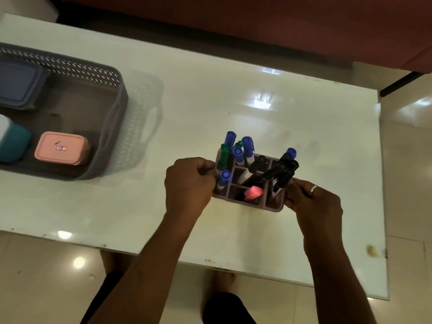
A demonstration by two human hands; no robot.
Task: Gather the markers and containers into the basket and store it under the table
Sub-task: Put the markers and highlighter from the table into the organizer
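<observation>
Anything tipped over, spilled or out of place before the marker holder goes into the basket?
Nothing spilled. Both hands, left and right, grip the marker holder; black markers lean askew across compartments. Basket sits upright.

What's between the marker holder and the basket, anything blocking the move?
Nothing visible. Both hands, left and right, grip the marker holder, and the table between it and the basket is bare. Inside the basket, the pink box and other containers leave open floor at its right end.
</observation>
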